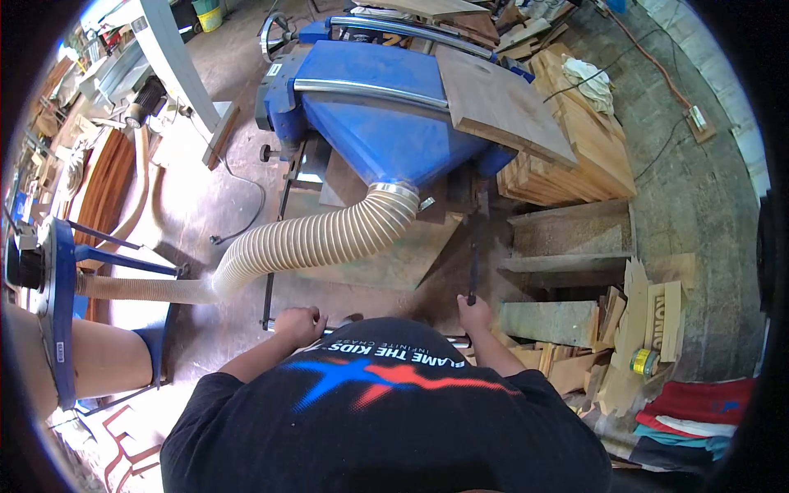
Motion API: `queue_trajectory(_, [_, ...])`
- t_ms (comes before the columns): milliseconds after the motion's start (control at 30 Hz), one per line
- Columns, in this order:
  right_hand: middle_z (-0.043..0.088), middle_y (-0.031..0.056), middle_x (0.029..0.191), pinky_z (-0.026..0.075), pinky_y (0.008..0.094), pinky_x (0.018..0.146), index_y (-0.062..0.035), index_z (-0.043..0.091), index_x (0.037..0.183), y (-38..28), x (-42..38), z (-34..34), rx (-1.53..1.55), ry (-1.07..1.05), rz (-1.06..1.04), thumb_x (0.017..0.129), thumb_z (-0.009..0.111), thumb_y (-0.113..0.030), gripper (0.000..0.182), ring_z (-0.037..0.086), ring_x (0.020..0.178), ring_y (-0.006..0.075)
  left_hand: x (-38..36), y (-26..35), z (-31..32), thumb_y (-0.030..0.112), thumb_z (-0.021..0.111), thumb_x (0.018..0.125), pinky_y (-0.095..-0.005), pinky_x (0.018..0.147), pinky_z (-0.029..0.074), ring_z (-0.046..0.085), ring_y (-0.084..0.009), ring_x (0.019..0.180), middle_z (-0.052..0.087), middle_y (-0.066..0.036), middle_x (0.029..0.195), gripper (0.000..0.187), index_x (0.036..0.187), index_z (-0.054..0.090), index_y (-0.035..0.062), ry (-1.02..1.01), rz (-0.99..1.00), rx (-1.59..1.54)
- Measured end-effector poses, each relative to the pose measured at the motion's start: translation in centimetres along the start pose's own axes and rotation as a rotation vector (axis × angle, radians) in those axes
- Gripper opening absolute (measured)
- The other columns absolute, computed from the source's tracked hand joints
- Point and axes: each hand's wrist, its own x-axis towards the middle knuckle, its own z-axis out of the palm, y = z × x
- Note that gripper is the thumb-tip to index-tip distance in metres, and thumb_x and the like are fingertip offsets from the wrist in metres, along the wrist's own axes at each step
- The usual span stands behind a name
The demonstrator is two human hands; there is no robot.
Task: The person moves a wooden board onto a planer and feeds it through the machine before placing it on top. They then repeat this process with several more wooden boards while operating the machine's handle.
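Note:
My left hand (301, 325) is closed around a metal crossbar (269, 325) low in front of my body. My right hand (474, 314) is wrapped round the lower end of a dark upright bar (474, 259). Both bars appear to run toward a blue woodworking machine (374, 131), which stands ahead of me. A ribbed dust hose (320, 238) is clamped to the machine's blue hood and curves left. My shirt hides part of the crossbar.
The hose leads to a blue-framed dust collector (62, 304) at left. On the machine's right side rests a wooden panel (501, 103), near stacked boards (575, 148). A wooden box (575, 234), offcuts (551, 322) and a tin (644, 362) lie to my right. A cable (251, 181) crosses the floor.

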Motion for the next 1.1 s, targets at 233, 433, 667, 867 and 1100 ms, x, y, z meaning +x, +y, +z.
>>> queue_trajectory(233, [0.072,0.0215,0.096,0.052,0.0453,0.084,-0.0025,0.07,0.108,0.9,0.3,0.4,-0.009,0.021,-0.038,0.086,0.071,-0.042,0.045,0.069,0.094,0.0387,7.0,-3.9,3.8,0.051,0.051,0.097,-0.0435,0.092,0.052,0.067,-0.0333,0.108,0.07,-0.02,0.114,0.051,0.118,0.068,0.0086,-0.019,0.021,-0.078])
queue_trajectory(433, [0.059,0.0215,0.128,0.042,0.0478,0.104,-0.0043,0.054,0.134,-3.2,-0.9,-1.5,-0.06,0.27,-0.249,0.086,0.073,-0.037,0.061,0.052,0.123,0.0382,14.2,-2.8,3.1,0.051,0.048,0.101,-0.0451,0.098,0.048,0.059,-0.0296,0.121,0.057,-0.016,0.138,0.057,0.139,0.051,0.0095,0.064,-0.331,-1.242])
queue_trajectory(667, [0.066,0.0215,0.116,0.048,0.0443,0.097,0.0006,0.059,0.128,-12.4,4.5,-1.0,0.191,0.156,-0.357,0.088,0.072,-0.037,0.056,0.062,0.112,0.0372,17.9,-3.0,4.6,0.05,0.049,0.101,-0.0524,0.113,0.035,0.046,-0.026,0.138,0.049,-0.003,0.15,0.055,0.149,0.041,0.0234,0.109,0.003,-2.079])
queue_trajectory(867, [0.071,0.0281,0.107,0.05,0.0443,0.095,0.0059,0.064,0.119,-17.4,9.4,0.4,0.222,-0.186,-0.124,0.09,0.065,-0.053,0.066,0.066,0.109,0.0407,17.4,-2.8,3.3,0.042,0.059,0.099,-0.0451,0.114,0.039,0.048,-0.0218,0.136,0.049,-0.001,0.15,0.052,0.145,0.046,0.0223,0.072,0.24,-2.135])
queue_trajectory(1100, [0.068,0.0322,0.112,0.047,0.0453,0.1,0.0076,0.063,0.121,-17.7,11.7,3.5,0.057,-0.233,-0.102,0.088,0.052,-0.071,0.086,0.062,0.115,0.0457,18.0,-5.5,1.5,0.027,0.067,0.096,-0.0435,0.11,0.046,0.056,-0.0216,0.127,0.056,-0.002,0.142,0.046,0.139,0.053,0.0193,0.157,0.173,-1.975])
